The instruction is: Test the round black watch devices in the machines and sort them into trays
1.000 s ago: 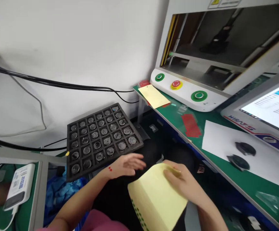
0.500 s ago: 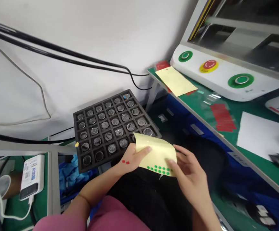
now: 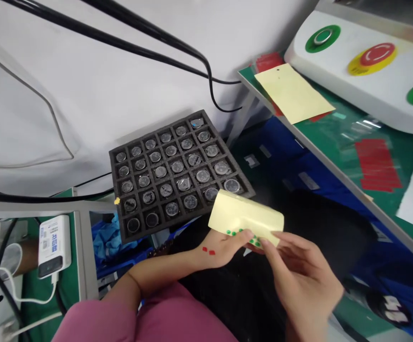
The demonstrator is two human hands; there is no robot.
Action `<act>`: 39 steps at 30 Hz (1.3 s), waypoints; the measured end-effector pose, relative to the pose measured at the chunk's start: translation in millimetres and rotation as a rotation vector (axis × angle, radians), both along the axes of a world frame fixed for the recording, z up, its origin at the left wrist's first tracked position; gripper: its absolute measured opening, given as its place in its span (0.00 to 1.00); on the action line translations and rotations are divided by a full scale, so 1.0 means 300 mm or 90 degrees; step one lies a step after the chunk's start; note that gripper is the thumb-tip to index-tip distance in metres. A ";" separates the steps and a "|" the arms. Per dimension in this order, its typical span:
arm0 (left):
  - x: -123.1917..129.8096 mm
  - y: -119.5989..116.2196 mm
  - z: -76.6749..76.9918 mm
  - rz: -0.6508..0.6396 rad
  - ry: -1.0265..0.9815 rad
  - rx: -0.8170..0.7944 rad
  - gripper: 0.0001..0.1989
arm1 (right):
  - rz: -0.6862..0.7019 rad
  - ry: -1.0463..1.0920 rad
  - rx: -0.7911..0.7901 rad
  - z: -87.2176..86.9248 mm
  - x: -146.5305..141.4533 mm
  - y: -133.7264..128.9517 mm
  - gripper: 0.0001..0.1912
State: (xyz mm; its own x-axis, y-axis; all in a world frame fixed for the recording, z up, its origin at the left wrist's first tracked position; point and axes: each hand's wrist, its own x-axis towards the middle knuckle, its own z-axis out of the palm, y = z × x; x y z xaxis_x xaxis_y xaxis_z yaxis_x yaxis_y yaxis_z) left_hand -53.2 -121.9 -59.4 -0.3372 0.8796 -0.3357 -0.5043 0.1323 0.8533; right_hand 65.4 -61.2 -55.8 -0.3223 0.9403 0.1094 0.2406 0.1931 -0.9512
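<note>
A curled pale yellow sticker sheet (image 3: 245, 211) with small green round stickers along its lower edge is in my hands. My left hand (image 3: 224, 247) grips that edge, thumb on top and fingers underneath. Two red square stickers (image 3: 208, 251) are stuck to the back of this hand near the wrist. At the sheet's lower right corner, my right hand (image 3: 299, 270) pinches the edge between thumb and fingers; whether a loose sticker is in the pinch cannot be made out. Beyond the sheet lies a black compartment tray (image 3: 164, 223) holding round, clear-topped pieces.
To the right, a green-topped bench (image 3: 349, 128) carries another yellow sheet (image 3: 292, 92), red strips (image 3: 377, 164) and a white machine panel (image 3: 342, 71) with buttons. A white power bank (image 3: 53, 244) with a cable lies at left. Black cables (image 3: 149, 35) run along the wall.
Both hands have come together at the sheet's lower edge; the left thumb has moved onto the green stickers. The sheet is more curled. The camera view has shifted.
</note>
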 end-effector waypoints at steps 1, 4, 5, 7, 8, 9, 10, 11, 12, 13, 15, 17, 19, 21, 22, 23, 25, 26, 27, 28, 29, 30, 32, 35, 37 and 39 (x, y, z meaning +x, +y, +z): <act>-0.001 0.002 0.001 0.001 -0.014 0.002 0.31 | 0.007 -0.018 0.049 0.000 0.004 -0.001 0.09; -0.013 0.002 0.000 -0.010 -0.052 -0.003 0.32 | 0.069 -0.055 0.162 0.007 0.012 0.012 0.04; -0.017 0.002 0.000 -0.014 -0.048 -0.009 0.32 | 0.088 -0.068 0.193 0.012 0.011 0.018 0.04; -0.024 0.000 0.005 -0.025 -0.030 -0.020 0.32 | 0.104 -0.103 0.264 0.023 0.005 0.028 0.05; -0.027 0.000 0.009 -0.031 -0.021 -0.024 0.32 | 0.107 -0.121 0.297 0.029 0.001 0.031 0.06; -0.029 0.000 0.013 -0.032 -0.010 -0.026 0.32 | 0.109 -0.135 0.325 0.033 -0.002 0.033 0.06; -0.031 0.000 0.018 -0.032 0.003 -0.027 0.31 | 0.113 -0.146 0.346 0.036 -0.005 0.034 0.07; -0.032 -0.001 0.023 -0.035 0.019 -0.028 0.31 | 0.117 -0.155 0.363 0.038 -0.007 0.035 0.07; -0.033 -0.002 0.026 -0.039 0.038 -0.030 0.30 | 0.122 -0.165 0.375 0.038 -0.008 0.035 0.07; -0.035 -0.004 0.029 -0.042 0.064 -0.033 0.29 | 0.128 -0.175 0.384 0.038 -0.008 0.036 0.07; -0.037 -0.011 0.029 -0.037 0.144 -0.045 0.25 | 0.142 -0.195 0.402 0.034 -0.004 0.037 0.07; -0.041 -0.020 0.025 -0.025 0.244 -0.053 0.20 | 0.158 -0.211 0.419 0.028 0.001 0.038 0.06; -0.045 -0.029 0.021 -0.028 0.327 -0.045 0.17 | 0.167 -0.225 0.437 0.023 0.006 0.038 0.06; -0.051 -0.034 0.019 -0.048 0.375 -0.027 0.15 | 0.170 -0.238 0.454 0.018 0.009 0.038 0.05; -0.054 -0.035 0.020 -0.059 0.390 -0.017 0.15 | 0.171 -0.239 0.457 0.017 0.008 0.039 0.04; -0.058 -0.034 0.021 -0.070 0.401 -0.009 0.15 | 0.174 -0.236 0.455 0.016 0.006 0.040 0.04; -0.068 -0.032 0.023 -0.080 0.410 0.002 0.15 | 0.189 -0.216 0.438 0.014 -0.003 0.044 0.04; -0.074 -0.030 0.022 -0.077 0.410 0.007 0.15 | 0.194 -0.208 0.425 0.013 -0.010 0.046 0.05; -0.080 -0.029 0.021 -0.071 0.411 0.011 0.15 | 0.193 -0.207 0.415 0.011 -0.017 0.048 0.05; -0.086 -0.027 0.018 -0.065 0.412 0.011 0.15 | 0.190 -0.211 0.412 0.009 -0.025 0.049 0.06; -0.091 -0.026 0.015 -0.063 0.415 0.011 0.16 | 0.187 -0.216 0.415 0.006 -0.033 0.050 0.06; -0.097 -0.025 0.010 -0.064 0.421 0.010 0.16 | 0.187 -0.219 0.420 0.004 -0.041 0.051 0.07; -0.106 -0.024 0.002 -0.069 0.432 0.009 0.16 | 0.197 -0.219 0.431 -0.001 -0.057 0.050 0.07; -0.129 -0.021 -0.003 -0.060 0.435 0.018 0.16 | 0.227 -0.205 0.435 -0.002 -0.077 0.055 0.07; -0.158 -0.020 -0.001 -0.021 0.429 -0.005 0.15 | 0.246 -0.196 0.419 -0.002 -0.091 0.078 0.07; -0.203 -0.019 0.000 0.094 0.422 -0.062 0.13 | 0.236 -0.189 0.368 -0.012 -0.109 0.127 0.05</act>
